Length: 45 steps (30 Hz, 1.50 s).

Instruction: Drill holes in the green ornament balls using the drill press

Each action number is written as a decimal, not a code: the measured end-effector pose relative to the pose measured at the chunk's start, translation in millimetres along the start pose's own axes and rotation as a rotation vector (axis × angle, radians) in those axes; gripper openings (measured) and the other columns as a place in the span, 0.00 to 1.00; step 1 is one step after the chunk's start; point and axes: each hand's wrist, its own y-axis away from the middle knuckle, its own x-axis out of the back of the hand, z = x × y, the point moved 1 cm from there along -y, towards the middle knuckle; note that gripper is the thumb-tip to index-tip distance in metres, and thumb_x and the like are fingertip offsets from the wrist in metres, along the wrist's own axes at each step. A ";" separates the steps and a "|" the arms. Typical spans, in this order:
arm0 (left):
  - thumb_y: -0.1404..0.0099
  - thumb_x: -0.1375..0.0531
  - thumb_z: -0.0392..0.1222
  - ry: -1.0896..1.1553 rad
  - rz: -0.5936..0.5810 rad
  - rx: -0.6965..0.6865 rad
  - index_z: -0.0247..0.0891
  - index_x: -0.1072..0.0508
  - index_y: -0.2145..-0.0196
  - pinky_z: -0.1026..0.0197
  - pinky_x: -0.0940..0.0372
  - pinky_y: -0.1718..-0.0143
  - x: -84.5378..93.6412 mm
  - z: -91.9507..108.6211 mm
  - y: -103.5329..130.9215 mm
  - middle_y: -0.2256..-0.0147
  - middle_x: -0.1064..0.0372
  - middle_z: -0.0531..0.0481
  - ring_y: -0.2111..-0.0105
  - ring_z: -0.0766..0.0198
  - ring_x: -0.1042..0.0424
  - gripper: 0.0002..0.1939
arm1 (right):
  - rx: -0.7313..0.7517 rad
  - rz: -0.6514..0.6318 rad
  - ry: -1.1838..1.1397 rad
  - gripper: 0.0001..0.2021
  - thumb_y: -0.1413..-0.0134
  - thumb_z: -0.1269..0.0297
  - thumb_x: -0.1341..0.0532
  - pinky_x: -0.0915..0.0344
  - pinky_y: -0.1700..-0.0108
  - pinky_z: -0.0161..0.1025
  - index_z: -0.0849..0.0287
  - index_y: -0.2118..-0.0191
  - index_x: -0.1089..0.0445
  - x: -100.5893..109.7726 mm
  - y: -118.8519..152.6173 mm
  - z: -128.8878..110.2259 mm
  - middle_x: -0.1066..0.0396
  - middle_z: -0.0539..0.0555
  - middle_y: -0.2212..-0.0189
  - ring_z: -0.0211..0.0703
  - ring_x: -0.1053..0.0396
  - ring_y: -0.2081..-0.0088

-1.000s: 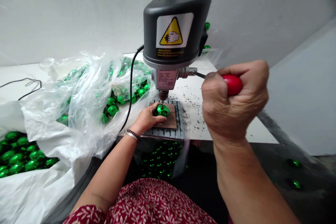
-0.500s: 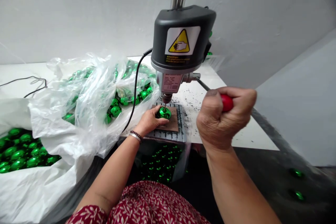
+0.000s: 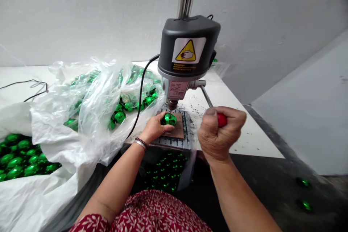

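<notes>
At a white surface (image 3: 252, 127) against a pale wall, a person works a bench drill (image 3: 190, 50), one shiny green ball (image 3: 171, 120) set on a brown board (image 3: 179, 131) directly beneath the bit (image 3: 170, 112). The left hand (image 3: 154, 129) steadies the ball, its grip parted just to the ball's width, thumb on the near side and fingers on the far side. The right hand (image 3: 220, 136) has its grip closed firmly around the red knob (image 3: 222, 120) of the feed lever (image 3: 207, 97), which slants down toward the person. The bit appears to meet the top of the ball; whether it has broken through cannot be told. Dark flecks (image 3: 194, 109) scattered over the surface suggest many balls are already drilled, with this one in mid-drilling. More balls lie in a clear plastic bag (image 3: 94, 98), in a white sack (image 3: 57, 195) at left and in a dark heap (image 3: 166, 172) below the surface's edge; which are finished and which remain does not show.
</notes>
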 end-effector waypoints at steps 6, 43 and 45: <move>0.48 0.32 0.42 -0.052 0.042 -0.041 0.37 0.26 0.49 0.57 0.33 0.52 -1.5 1.0 4.3 0.59 0.23 0.50 0.58 0.56 0.26 0.27 | -0.042 -0.056 -0.012 0.10 0.41 0.61 0.45 0.44 0.71 0.28 0.63 0.68 0.36 -13.5 -63.6 -10.0 0.37 0.47 0.75 0.26 0.43 0.74; 0.37 0.40 0.47 -0.851 0.205 0.460 0.37 0.33 0.40 0.47 0.32 0.54 122.7 -49.7 26.0 0.49 0.26 0.31 0.49 0.39 0.26 0.29 | -0.173 -0.107 -0.028 0.08 0.43 0.64 0.41 0.45 0.66 0.27 0.63 0.68 0.37 -14.7 -77.2 -14.2 0.40 0.44 0.73 0.23 0.44 0.72; 0.38 0.39 0.48 -0.726 0.359 0.394 0.37 0.33 0.40 0.48 0.33 0.53 123.8 -42.3 32.6 0.51 0.25 0.34 0.50 0.42 0.26 0.29 | -0.148 -0.106 -0.029 0.09 0.42 0.62 0.41 0.44 0.66 0.27 0.63 0.67 0.38 -15.6 -75.7 -12.1 0.40 0.44 0.73 0.23 0.44 0.72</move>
